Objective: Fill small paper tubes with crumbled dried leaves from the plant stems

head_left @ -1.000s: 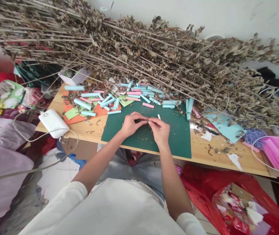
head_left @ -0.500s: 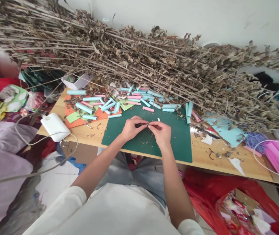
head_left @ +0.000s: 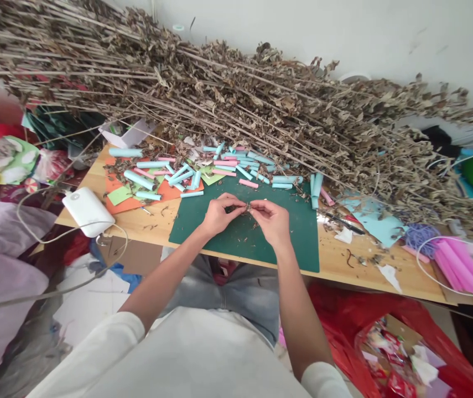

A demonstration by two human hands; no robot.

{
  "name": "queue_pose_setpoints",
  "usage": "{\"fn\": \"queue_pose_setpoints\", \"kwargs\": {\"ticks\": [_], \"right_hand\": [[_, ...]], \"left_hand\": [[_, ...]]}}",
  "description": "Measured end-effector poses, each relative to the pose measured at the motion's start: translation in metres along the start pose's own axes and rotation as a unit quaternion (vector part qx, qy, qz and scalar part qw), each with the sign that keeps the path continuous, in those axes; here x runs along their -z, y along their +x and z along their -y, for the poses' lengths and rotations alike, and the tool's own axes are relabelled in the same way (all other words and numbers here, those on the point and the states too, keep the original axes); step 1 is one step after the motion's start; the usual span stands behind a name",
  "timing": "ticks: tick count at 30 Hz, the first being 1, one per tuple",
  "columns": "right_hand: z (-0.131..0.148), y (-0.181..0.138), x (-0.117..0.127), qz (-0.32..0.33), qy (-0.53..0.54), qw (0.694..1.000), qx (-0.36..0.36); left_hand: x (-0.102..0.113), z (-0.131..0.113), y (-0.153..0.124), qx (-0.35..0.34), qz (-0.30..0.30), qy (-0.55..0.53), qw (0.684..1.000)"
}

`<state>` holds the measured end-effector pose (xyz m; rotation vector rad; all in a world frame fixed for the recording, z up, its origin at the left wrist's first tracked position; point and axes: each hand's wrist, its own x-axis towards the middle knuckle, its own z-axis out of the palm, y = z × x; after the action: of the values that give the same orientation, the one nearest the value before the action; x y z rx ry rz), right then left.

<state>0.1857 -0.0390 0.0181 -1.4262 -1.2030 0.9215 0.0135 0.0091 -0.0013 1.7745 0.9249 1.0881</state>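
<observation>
Above a dark green cutting mat (head_left: 195, 226), my left hand (head_left: 220, 215) and my right hand (head_left: 272, 220) meet fingertip to fingertip. Both pinch a small clump of dried brown leaf (head_left: 248, 208) between thumb and fingers; its exact shape is partly covered. Small brown crumbs lie on the mat below the hands. Just beyond the mat's far edge are rolled blue paper tubes (head_left: 288, 179) and thinner pink paper rolls (head_left: 248, 183), scattered loosely.
A large heap of dried leafy stalks (head_left: 219, 99) spans the back. Orange paper (head_left: 124, 207) and a white power bank (head_left: 88, 211) with a cable are at the left. At the right lie a black pen (head_left: 350, 224), blue paper (head_left: 379, 218) and a red bag (head_left: 331, 320) of scraps below.
The fingers have shifted slightly around the dried leaf, and more of the clump shows between them. The whole view has moved a little, so the table sits further left.
</observation>
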Motion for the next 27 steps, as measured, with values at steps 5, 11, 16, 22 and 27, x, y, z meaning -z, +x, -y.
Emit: {"fn": "queue_pose_setpoints", "kwargs": {"ticks": [5, 11, 16, 22, 27], "right_hand": [[-0.006, -0.004, -0.006, 0.007, -0.002, 1.000, -0.012], [-0.007, -0.008, -0.007, -0.022, -0.043, 0.999, 0.012], [-0.008, -0.009, -0.011, -0.052, -0.037, 0.998, 0.000], [-0.007, -0.007, -0.007, -0.066, -0.077, 0.995, 0.018], [-0.004, -0.009, -0.010, -0.018, -0.071, 0.996, 0.042]], "left_hand": [[0.001, -0.001, -0.001, 0.005, 0.018, 0.007, 1.000], [0.001, -0.002, -0.001, -0.002, 0.017, 0.009, 1.000], [0.001, -0.003, 0.000, 0.004, 0.001, 0.017, 1.000], [0.001, -0.001, 0.001, 0.015, -0.008, 0.016, 1.000], [-0.002, 0.004, 0.001, 0.019, -0.001, 0.009, 1.000]]}}
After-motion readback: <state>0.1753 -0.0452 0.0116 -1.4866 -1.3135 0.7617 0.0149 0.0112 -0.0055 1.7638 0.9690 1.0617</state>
